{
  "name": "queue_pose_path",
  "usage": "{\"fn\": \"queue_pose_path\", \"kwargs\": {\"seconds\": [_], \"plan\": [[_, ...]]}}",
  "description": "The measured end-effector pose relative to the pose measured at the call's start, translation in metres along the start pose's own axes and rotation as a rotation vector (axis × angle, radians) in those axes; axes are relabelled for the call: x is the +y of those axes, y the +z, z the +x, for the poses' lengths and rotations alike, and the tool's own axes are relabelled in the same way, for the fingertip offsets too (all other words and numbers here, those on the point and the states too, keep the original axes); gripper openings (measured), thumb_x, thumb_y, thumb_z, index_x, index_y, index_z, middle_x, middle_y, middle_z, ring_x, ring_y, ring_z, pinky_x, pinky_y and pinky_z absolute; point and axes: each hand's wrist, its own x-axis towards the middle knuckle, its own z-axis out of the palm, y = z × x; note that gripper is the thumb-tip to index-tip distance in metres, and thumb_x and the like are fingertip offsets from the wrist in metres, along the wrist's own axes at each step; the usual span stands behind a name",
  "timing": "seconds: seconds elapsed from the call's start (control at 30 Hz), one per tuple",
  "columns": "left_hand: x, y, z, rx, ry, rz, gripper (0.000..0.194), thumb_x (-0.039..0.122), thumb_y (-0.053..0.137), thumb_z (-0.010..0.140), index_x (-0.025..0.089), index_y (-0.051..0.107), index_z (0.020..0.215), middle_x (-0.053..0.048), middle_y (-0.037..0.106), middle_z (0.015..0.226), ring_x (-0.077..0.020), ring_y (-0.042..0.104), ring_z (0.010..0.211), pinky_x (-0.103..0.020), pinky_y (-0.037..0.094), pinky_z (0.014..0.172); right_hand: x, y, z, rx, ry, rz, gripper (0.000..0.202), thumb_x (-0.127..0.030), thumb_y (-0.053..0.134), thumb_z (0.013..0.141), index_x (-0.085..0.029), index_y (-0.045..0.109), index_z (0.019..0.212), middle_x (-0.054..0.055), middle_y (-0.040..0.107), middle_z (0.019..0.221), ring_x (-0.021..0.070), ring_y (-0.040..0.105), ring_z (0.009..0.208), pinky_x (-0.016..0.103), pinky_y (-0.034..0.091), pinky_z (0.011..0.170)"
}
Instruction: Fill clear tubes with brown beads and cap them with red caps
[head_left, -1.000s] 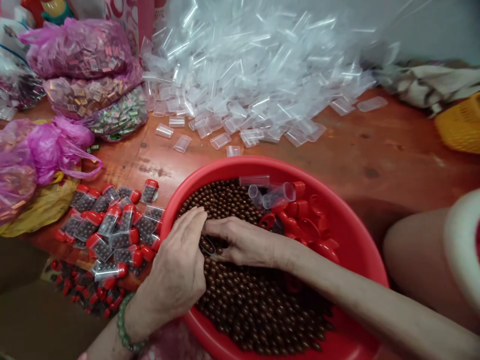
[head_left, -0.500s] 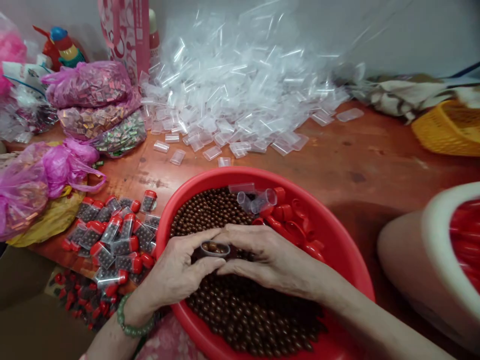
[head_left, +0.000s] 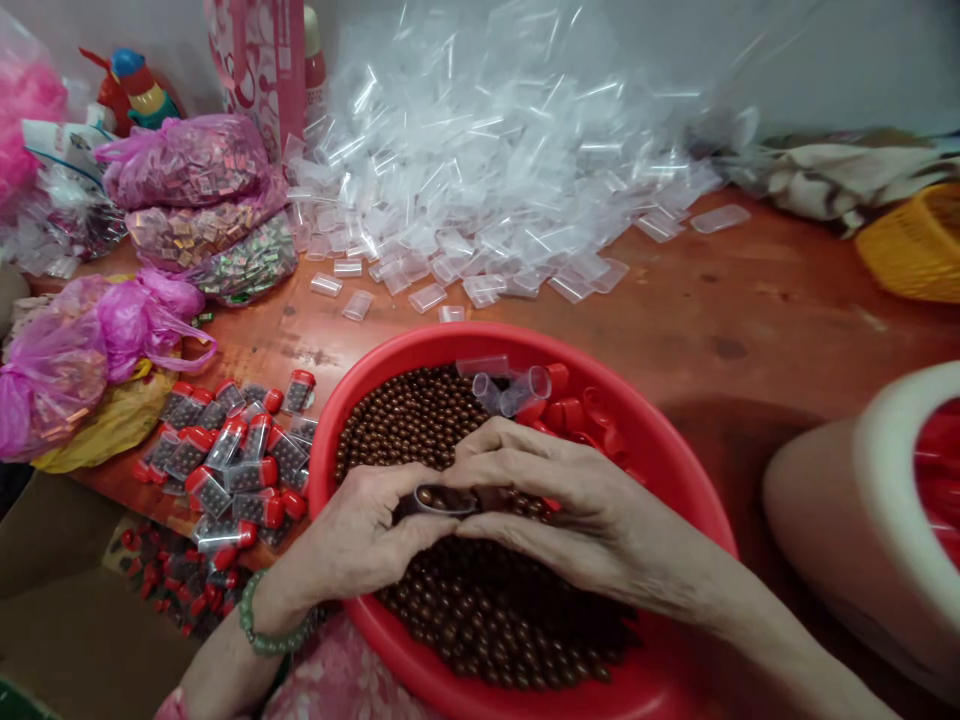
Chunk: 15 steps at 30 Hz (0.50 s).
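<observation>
My left hand (head_left: 375,535) is closed around a clear plastic tube (head_left: 442,501), its oval mouth facing up with a brown ball visible inside. Cupped against the tube's right side, my right hand (head_left: 570,510) has brown balls (head_left: 517,503) between its fingers and thumb. Both hands are over a red basin (head_left: 720,510) of loose, shiny brown balls (head_left: 510,620). Empty clear tubes (head_left: 527,391) and red caps (head_left: 574,413) lie at the basin's far right side.
Filled tubes with red caps (head_left: 251,475) lie left of the basin, more in a box (head_left: 60,570) below. Clear tubes (head_left: 487,190) are heaped behind. Pink bags (head_left: 199,165) sit far left; a pale bucket (head_left: 832,520) and yellow basket (head_left: 911,245) stand right.
My right hand has shifted slightly right, and its fingers have lifted a little. The tube stays in my left hand, now showing a darker mouth. The whole view has shifted slightly.
</observation>
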Motion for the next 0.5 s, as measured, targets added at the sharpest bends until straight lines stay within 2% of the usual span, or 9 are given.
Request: {"fn": "queue_pose_path", "kwargs": {"seconds": [0.1, 0.27, 0.37, 0.5], "plan": [[-0.003, 0.002, -0.002, -0.011, 0.006, 0.007, 0.015, 0.020, 0.055, 0.088, 0.013, 0.066, 0.095, 0.001, 0.061, 0.077, -0.0099, 0.051, 0.069, -0.021, 0.039, 0.066, -0.003, -0.001, 0.002, -0.058, -0.009, 0.010, 0.016, -0.020, 0.055, 0.093, -0.022, 0.062, 0.106, 0.003, 0.058, 0.090, 0.0114, 0.059, 0.080, 0.021, 0.050, 0.070], [-0.005, 0.004, -0.002, 0.010, 0.029, 0.047, 0.013, 0.014, 0.054, 0.086, 0.013, 0.066, 0.092, 0.000, 0.063, 0.081, -0.0108, 0.053, 0.073, -0.021, 0.040, 0.070, -0.002, 0.001, 0.003, -0.149, 0.047, -0.025, 0.013, -0.022, 0.053, 0.093, -0.020, 0.065, 0.096, 0.004, 0.057, 0.086, 0.0122, 0.056, 0.076, 0.022, 0.048, 0.068], [-0.006, 0.005, -0.001, 0.028, -0.021, -0.027, 0.016, 0.013, 0.056, 0.084, 0.014, 0.066, 0.097, 0.000, 0.066, 0.085, -0.0115, 0.056, 0.076, -0.022, 0.041, 0.071, -0.002, 0.003, 0.002, -0.113, 0.066, -0.001, 0.014, -0.025, 0.052, 0.094, -0.021, 0.065, 0.099, 0.005, 0.060, 0.087, 0.0136, 0.058, 0.078, 0.024, 0.049, 0.069], [-0.007, 0.006, -0.001, 0.068, -0.103, -0.163, 0.017, 0.016, 0.061, 0.083, 0.015, 0.065, 0.099, -0.004, 0.070, 0.093, -0.0145, 0.063, 0.085, -0.024, 0.045, 0.078, 0.003, -0.002, -0.009, 0.010, 0.090, -0.021, 0.021, -0.030, 0.061, 0.089, -0.024, 0.061, 0.109, 0.002, 0.064, 0.087, 0.0143, 0.061, 0.076, 0.025, 0.050, 0.068]]}}
